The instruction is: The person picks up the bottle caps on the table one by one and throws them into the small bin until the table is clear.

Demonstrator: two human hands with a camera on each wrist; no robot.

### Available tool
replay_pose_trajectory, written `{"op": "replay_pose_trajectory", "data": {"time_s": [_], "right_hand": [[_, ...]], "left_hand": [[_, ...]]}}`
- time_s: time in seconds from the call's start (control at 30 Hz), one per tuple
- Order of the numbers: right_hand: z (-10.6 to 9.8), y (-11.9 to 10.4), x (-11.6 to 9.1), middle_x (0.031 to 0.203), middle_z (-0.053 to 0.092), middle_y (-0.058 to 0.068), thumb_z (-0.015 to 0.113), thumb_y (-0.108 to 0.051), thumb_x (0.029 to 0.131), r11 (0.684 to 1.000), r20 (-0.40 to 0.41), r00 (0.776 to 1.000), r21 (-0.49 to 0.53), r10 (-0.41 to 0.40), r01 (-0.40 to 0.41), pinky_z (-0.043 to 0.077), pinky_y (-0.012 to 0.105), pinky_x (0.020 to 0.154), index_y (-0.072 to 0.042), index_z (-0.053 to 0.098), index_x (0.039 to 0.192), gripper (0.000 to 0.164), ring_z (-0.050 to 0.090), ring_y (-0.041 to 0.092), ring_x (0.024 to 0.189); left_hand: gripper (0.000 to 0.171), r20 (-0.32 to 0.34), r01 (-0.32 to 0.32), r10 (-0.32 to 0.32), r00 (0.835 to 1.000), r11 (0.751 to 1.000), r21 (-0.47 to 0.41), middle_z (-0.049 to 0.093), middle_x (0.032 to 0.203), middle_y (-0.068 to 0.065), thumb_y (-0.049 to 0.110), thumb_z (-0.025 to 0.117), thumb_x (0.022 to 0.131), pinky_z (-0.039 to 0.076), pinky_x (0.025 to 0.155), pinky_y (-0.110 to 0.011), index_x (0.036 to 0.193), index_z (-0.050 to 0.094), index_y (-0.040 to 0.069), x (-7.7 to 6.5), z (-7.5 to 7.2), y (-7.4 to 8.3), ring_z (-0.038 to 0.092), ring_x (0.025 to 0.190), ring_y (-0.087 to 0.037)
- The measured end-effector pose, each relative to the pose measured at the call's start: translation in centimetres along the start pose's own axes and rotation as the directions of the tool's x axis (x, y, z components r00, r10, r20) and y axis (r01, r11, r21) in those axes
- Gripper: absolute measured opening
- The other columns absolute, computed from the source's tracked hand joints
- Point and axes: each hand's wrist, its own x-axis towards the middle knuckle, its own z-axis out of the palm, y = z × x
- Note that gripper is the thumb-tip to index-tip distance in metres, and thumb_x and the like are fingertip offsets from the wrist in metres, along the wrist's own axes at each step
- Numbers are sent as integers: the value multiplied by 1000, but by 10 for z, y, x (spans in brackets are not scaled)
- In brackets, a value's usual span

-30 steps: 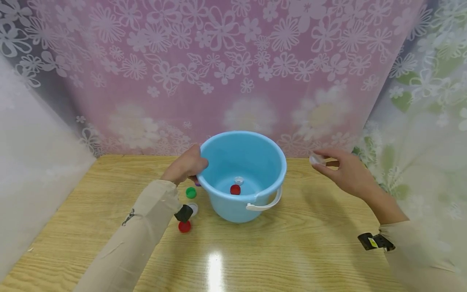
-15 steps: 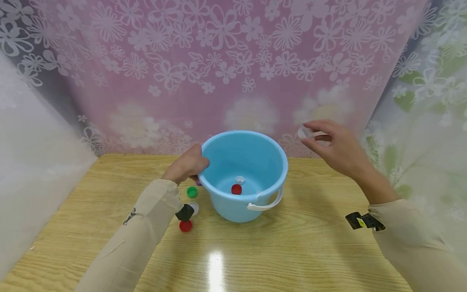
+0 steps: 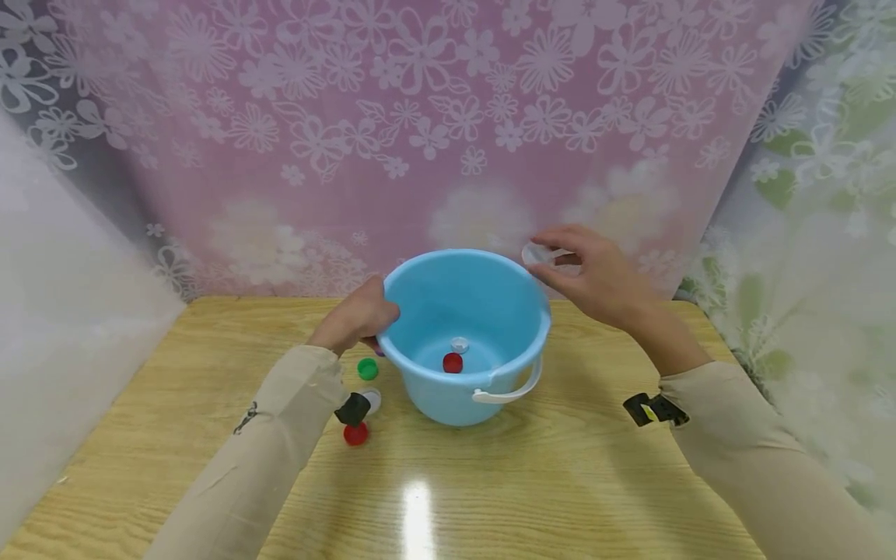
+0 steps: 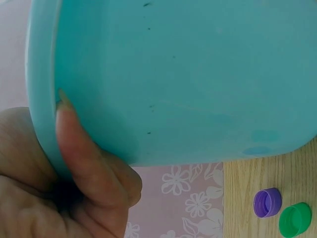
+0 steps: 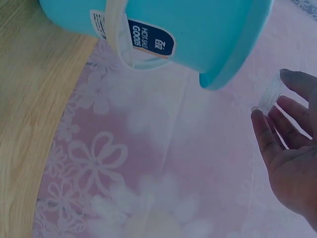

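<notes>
A light blue bucket [image 3: 455, 400] stands on the table with its white handle [image 3: 507, 393] hanging at the front right. My left hand [image 3: 358, 313] grips its left rim; in the left wrist view the fingers curl over the rim [image 4: 43, 74]. Between thumb and fingers, my right hand [image 3: 595, 272] pinches a clear bottle cap [image 3: 537, 255] by the bucket's right rim, above table height. The ridged side of that clear cap [image 5: 270, 95] shows in the right wrist view. On the bucket's floor lie a red cap [image 3: 453, 362] and a clear cap [image 3: 459, 344].
Left of the bucket, a green cap [image 3: 367, 369], a white cap [image 3: 372, 400] and a red cap [image 3: 355, 434] lie on the wooden table [image 3: 231, 389]. A purple cap [image 4: 267, 202] sits near the green one. A pink flowered curtain [image 3: 336, 194] hangs behind.
My right hand, with the clear bottle cap, has risen and moved left from beyond the bucket to its right rim. The left hand and bucket stay in place.
</notes>
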Motion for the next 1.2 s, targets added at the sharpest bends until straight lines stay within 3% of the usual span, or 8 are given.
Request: {"op": "replay_pose_trajectory", "data": {"time_s": [0.33,0.53,0.7,1.2], "right_hand": [[24,-4,7,130,51,8,67,-24,90,999,101,994,14,-33,31,52,42,88,-5,58,129,44,59,29,106],[39,-4,6,129,53,11,69,-24,89,996,123,989,-7,-83,85,53,42,85,-5,60,127,43,61,29,102],[49,-4,7,130,52,12,67,-27,91,997,149,986,4,-78,79,52,41,87,-6,59,127,43,60,28,104],[54,-9,11,126,57,8,69,-23,89,990,238,968,-93,-77,102,50,44,89,-7,60,127,41,57,28,107]], "left_hand": [[54,-5,-3,3,1000,1000,9,45,117,-27,4,42,95,56,50,-35,143,18,-3,-1,1,-1,64,57,-25],[53,-4,-5,5,1000,1000,-4,46,116,-27,3,42,95,57,51,-36,142,19,-3,-1,1,0,65,58,-26],[52,-1,-6,6,1000,1000,-6,46,116,-27,3,42,95,56,50,-36,141,20,-3,-1,2,0,64,56,-26],[53,2,-30,30,1000,1000,2,47,116,-26,1,41,94,56,49,-35,142,20,-3,-1,0,-1,64,55,-25]]}}
